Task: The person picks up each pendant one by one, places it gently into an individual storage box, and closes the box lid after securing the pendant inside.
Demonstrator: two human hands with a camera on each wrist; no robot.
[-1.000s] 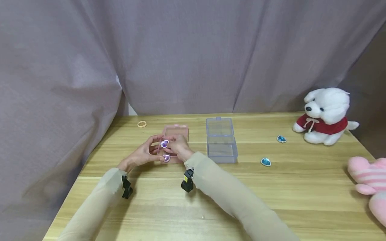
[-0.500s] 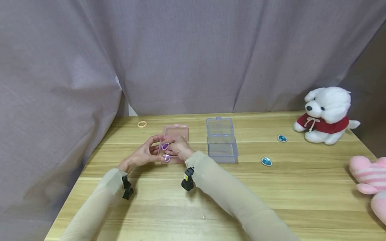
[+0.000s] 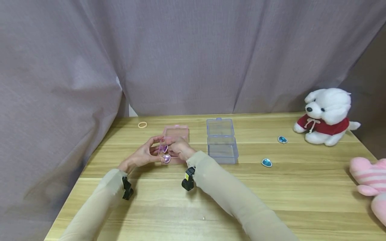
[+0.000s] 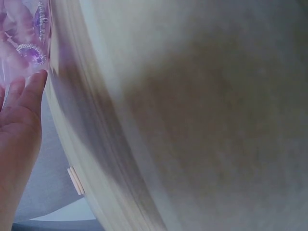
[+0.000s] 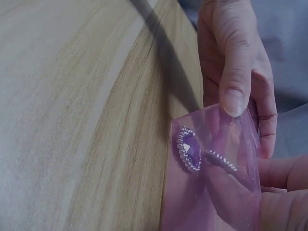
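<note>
A pink see-through plastic box stands on the table with its lid raised at the back. My left hand grips its left side, thumb at one corner and fingers round behind. Against the front left of the box lies a purple gem with a beaded silver rim. Over the box, the fingers of my right hand pinch a second purple gem, turned nearly edge-on inside the walls. Part of that gem is hidden by the fingers.
A clear bluish box with its lid up stands to the right. Two blue gems, one nearer and one farther, lie beyond it. A wooden ring, a white toy dog and a pink plush toy sit around the edges.
My right hand has lowered the purple gem into the pink box, and the gem has turned from face-on to nearly edge-on. The left hand has kept its grip on the box.
</note>
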